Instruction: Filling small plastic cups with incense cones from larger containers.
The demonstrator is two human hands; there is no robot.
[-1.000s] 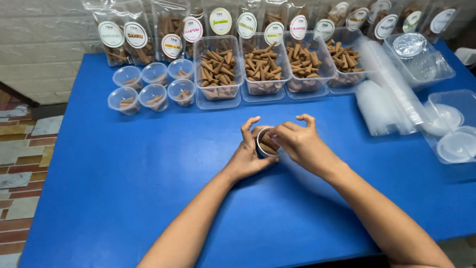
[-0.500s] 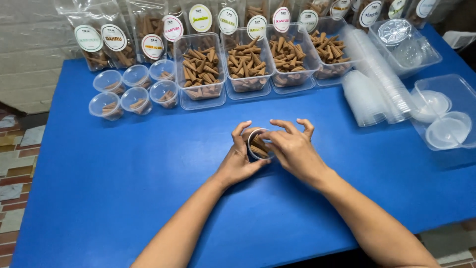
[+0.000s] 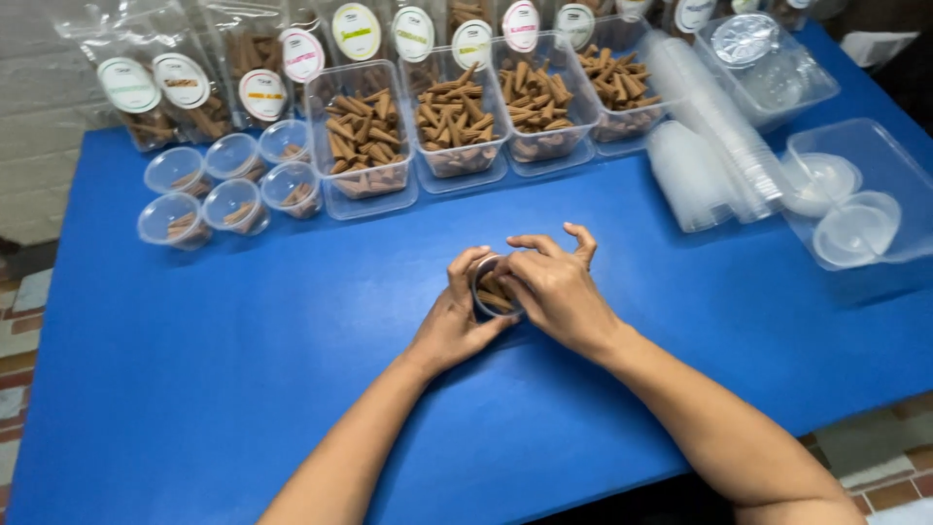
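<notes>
Head view looked down on a blue bench [image 3: 194, 389] where two bare forearms reached in from the bottom edge. The left hand [image 3: 455, 316] and the right hand [image 3: 554, 292] were together near the middle of the bench, both clasped around a small clear cup [image 3: 491, 289] that stood between them. The left thumb and fingers cupped its near and left sides; the right hand curled over its right side and top, fingers partly raised. Brown cone-shaped sticks [image 3: 496, 294] showed inside the cup. Whether a lid was on it could not be told.

Along the far edge stood four open clear tubs [image 3: 364, 141] heaped with the same brown cones, with labelled bags [image 3: 180, 92] of them behind. To the far left sat six small filled cups [image 3: 228, 180], well apart from the hands. To the right lay sleeves of stacked empty cups [image 3: 714, 126] and a clear bin of round lids [image 3: 855, 199].

Judging from the grip, the work in hand went best with the cup kept flat on the bench, one hand steadying it while the other pressed evenly, so no cones tipped out.
</notes>
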